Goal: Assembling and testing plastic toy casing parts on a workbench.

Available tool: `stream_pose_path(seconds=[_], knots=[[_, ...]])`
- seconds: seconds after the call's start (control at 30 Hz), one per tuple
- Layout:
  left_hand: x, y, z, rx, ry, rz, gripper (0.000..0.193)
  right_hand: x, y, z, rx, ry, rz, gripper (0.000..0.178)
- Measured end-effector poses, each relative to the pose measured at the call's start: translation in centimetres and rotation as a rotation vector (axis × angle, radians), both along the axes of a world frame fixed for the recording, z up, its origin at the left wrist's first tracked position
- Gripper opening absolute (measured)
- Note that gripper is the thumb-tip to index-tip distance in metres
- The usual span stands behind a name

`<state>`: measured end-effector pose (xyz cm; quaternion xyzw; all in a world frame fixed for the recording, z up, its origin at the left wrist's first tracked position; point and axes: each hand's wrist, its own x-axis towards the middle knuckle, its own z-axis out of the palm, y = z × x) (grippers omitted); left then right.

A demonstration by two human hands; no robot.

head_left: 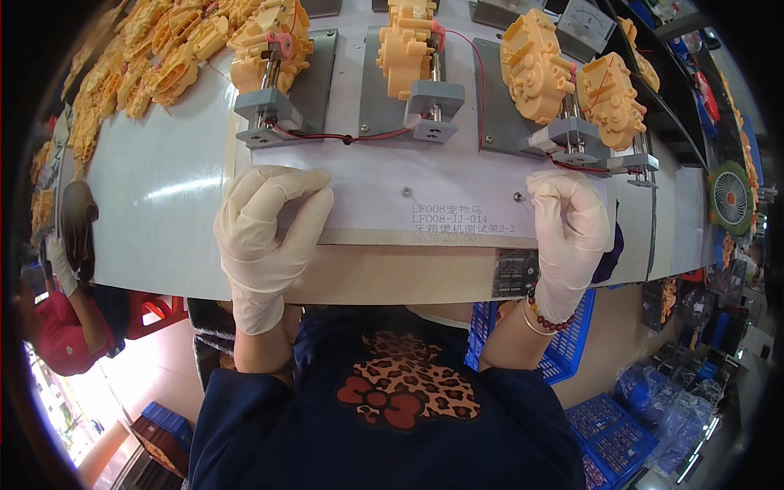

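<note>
Both my hands wear white gloves and hover at the near edge of a white test board (367, 220). My left hand (273, 233) is loosely curled, with a gap between thumb and fingers and nothing in it. To the right, my right hand (572, 233) is closed, its fingers bent inward; whatever they hold, if anything, is hidden. Beyond the hands, several yellow plastic gearbox housings sit on grey fixtures. One housing (404, 57) is at the middle, another (535, 69) stands at the right, and a grey clamp block (269, 110) is nearest my left hand.
A heap of yellow housings (155, 57) covers the far left of the table. Thin red and black wires (347, 139) run between the fixtures. At the far right are an analog meter (586, 24) and a green fan (729, 196). Another person (69, 327) works at left.
</note>
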<state>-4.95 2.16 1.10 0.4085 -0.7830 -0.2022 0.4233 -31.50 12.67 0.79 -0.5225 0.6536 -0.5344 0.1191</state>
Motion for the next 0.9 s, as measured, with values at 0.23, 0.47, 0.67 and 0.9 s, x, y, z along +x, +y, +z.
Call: stream_pose_path(seconds=[0.23, 0.47, 0.67, 0.9], knots=[[0.03, 0.02, -0.12, 0.0, 0.013, 0.001, 0.02, -0.06, 0.2, 0.18, -0.099, -0.074, 0.103, 0.005], [0.05, -0.04, -0.1, -0.005, -0.004, -0.002, 0.019, 0.34, 0.1, 0.54, -0.021, -0.074, -0.018, 0.004], [-0.06, -0.02, 0.0, 0.001, 0.005, -0.001, 0.019, 0.38, 0.02, 0.29, -0.001, 0.067, -0.093, 0.01], [-0.04, 0.05, -0.02, -0.016, -0.007, 0.003, 0.02, 0.65, 0.03, 0.55, 0.017, 0.038, -0.097, 0.009]])
